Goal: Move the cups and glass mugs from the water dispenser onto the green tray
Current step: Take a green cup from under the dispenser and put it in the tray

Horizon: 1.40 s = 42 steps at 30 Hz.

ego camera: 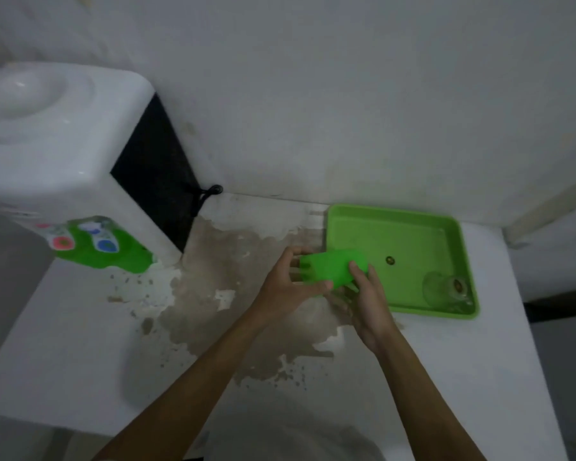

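Just left of the green tray (453, 227), both hands hold a green cup (333, 267) on its side above the counter (80, 327). Left hand (286, 284) and right hand (369, 301) have fingers clamped around its walls. Probably light, stiff plastic; gripping mid-body suits. Glass mug (446, 289) lies in the tray's near corner; water dispenser (64, 154) stands far left.

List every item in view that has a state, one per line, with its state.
Green cup: held on its side by both hands, at the tray's left edge.
Left hand: gripping the cup.
Right hand: gripping the cup.
Glass mug: in the tray's near right corner.
Green tray: flat on the counter.
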{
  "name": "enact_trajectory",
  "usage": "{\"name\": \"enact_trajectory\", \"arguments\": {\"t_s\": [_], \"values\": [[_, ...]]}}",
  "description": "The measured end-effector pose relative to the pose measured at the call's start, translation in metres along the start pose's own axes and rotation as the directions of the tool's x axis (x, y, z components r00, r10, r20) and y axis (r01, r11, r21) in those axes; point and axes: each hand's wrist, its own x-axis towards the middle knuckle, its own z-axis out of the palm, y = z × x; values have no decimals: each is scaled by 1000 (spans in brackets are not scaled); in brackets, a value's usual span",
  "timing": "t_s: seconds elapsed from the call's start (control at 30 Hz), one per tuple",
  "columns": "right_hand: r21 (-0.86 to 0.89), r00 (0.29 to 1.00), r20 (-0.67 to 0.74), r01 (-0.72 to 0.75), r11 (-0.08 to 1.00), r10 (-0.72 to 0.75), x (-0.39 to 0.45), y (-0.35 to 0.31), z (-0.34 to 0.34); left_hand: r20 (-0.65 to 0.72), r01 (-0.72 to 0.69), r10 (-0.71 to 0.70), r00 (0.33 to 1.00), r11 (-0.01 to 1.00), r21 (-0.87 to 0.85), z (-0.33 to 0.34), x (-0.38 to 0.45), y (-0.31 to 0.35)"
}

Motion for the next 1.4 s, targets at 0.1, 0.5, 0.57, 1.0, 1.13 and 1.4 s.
{"name": "enact_trajectory", "arguments": {"t_s": [0.1,0.5,0.57,1.0,1.13,1.4], "values": [[-135,992,-60,99,986,-108,17,-17,-11,16,-1,0,1000,997,81,8,16,1],[-731,843,22,380,567,-537,102,-43,-21,-56,77,-69,996,981,175,3,77,-18],[-767,840,70,391,509,-539,128,-39,-20,-60,86,-75,995,977,195,8,94,-24],[-871,840,250,412,267,-482,175,-13,5,-91,125,-104,990,959,255,0,128,-48],[-896,862,269,388,217,-429,168,-14,2,-85,120,-103,991,967,226,-6,117,-45],[-873,752,329,473,120,-571,126,-27,21,-81,58,-41,996,974,219,-52,61,-38]]}}
